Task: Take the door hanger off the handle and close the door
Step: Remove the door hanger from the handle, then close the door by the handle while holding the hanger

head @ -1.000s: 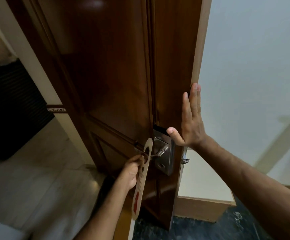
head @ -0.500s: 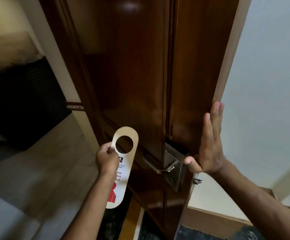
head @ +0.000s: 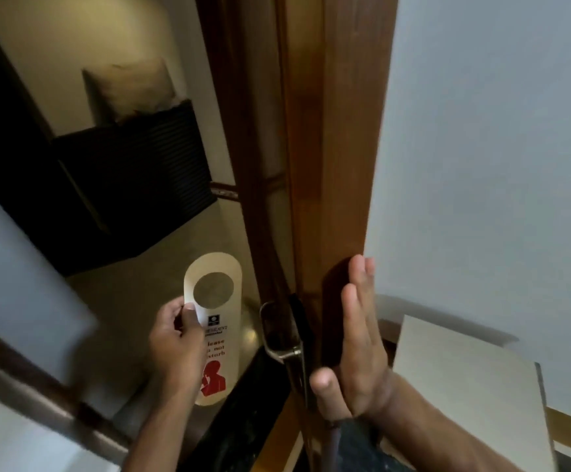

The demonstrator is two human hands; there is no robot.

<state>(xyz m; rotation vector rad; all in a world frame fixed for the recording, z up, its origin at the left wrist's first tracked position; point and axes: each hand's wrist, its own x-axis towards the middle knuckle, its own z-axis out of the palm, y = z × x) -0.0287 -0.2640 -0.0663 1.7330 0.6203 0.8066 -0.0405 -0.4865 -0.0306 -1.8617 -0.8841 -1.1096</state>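
Note:
The dark brown wooden door (head: 331, 137) stands ajar and shows me mostly its edge. A cream door hanger (head: 216, 321) with a round hole, red lettering and a red figure is off the handle, held upright by my left hand (head: 176, 345) to the left of the door. The metal lever handle (head: 279, 349) on its lock plate sticks out between the hanger and my right hand. My right hand (head: 362, 338) lies flat with fingers straight against the door's edge face, just right of the handle.
A white wall (head: 481, 148) fills the right side, with a pale panel (head: 464, 386) low beside the door. Through the gap lie a light floor (head: 141, 284), a black slatted cabinet (head: 134, 178) with a cushion on top, and a dark threshold strip (head: 243, 420).
The hanger came off the handle in my left hand and moved left, away from the door. The door has swung, so I now see more of its edge. My right hand stays flat on it.

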